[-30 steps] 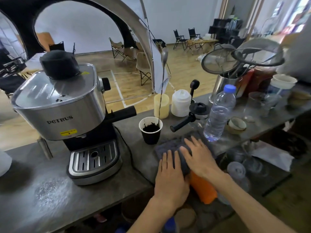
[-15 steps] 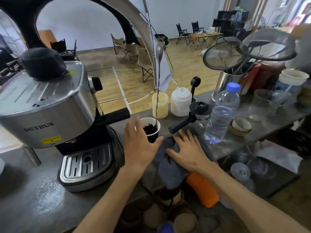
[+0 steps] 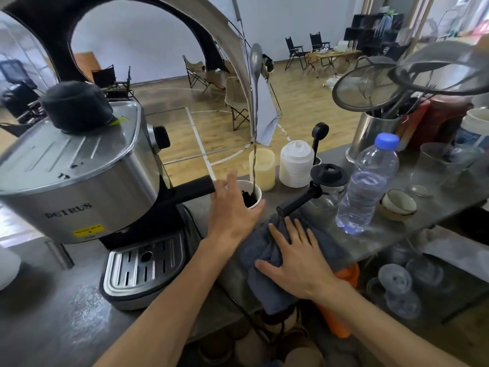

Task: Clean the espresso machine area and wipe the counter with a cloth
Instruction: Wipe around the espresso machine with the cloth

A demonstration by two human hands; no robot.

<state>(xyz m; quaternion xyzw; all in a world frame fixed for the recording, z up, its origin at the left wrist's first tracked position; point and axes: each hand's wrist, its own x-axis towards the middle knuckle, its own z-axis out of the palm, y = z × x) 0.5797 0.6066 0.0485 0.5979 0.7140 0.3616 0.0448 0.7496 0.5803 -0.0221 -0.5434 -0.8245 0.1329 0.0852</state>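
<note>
- Cloth (image 3: 267, 260): grey, bunched, on the table (image 3: 53, 313) front edge at approx 5 o'clock of the espresso machine (image 3: 87, 176); near part droops over the edge.
- R hand (image 3: 299, 260): palm down, flat on the cloth, fingers (image 3: 296, 229) spread wide & straight, pointing to 11 o'clock; thumb out toward 9. Forearm comes in from lower right.
- L hand (image 3: 232, 210): at 11 o'clock of the cloth, raised at the paper cup (image 3: 251, 197), palm facing it, fingers loosely extended round the cup's near/left side; thumb by the rim on the right. Can't tell if it actually grips the cup. Forearm runs in from bottom centre.
- Cup: holds dark grounds w/ a long spoon (image 3: 256, 107) standing in it, just right of the machine's black handle (image 3: 190, 192).
- Machine: steel body, drip tray (image 3: 143, 263) in front, at 9 o'clock of the cloth.
- At 1–2 o'clock of the cloth: black portafilter (image 3: 299, 201), water bottle (image 3: 367, 186) w/ blue cap.
- Orange item (image 3: 341, 300) below the table edge, under the R wrist.
</note>
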